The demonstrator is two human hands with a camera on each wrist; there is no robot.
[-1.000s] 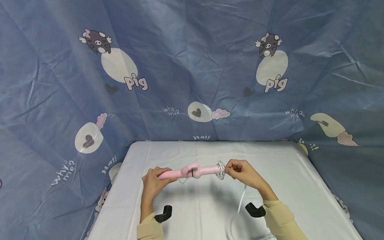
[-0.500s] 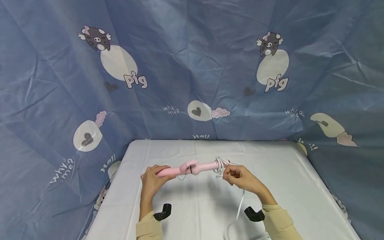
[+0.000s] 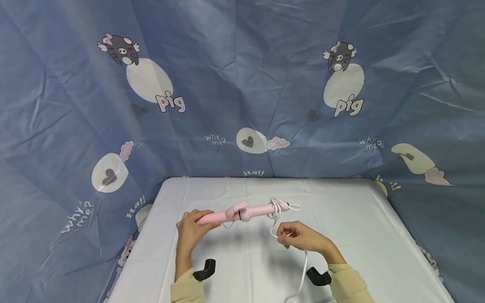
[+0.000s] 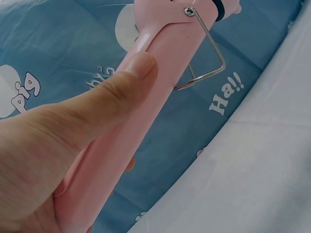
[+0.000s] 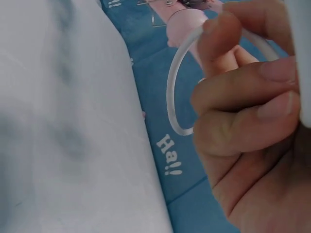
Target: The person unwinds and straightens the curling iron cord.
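Note:
A pink curling iron (image 3: 258, 210) is held up over the white table, its handle end to the right. My left hand (image 3: 192, 229) grips the barrel end, thumb along the pink barrel (image 4: 126, 145) in the left wrist view. A thin wire stand (image 4: 216, 63) juts from its side. White cord (image 3: 275, 209) loops round the handle, with one loop sticking out past the handle's end. Lower and to the right, my right hand (image 3: 301, 236) pinches the cord between thumb and forefinger. In the right wrist view the cord (image 5: 171, 92) bows out from those fingers.
A white-covered table (image 3: 227, 273) lies under both hands. Behind and beside it hangs a blue printed cloth (image 3: 212, 84). The cord's lower run (image 3: 304, 269) trails from the right hand toward the table's near side. Black wrist cameras (image 3: 204, 270) sit at both sleeves.
My right hand has moved down and slightly left from the handle's end, drawing cord away with it. The loops round the handle look looser. My left hand has barely moved.

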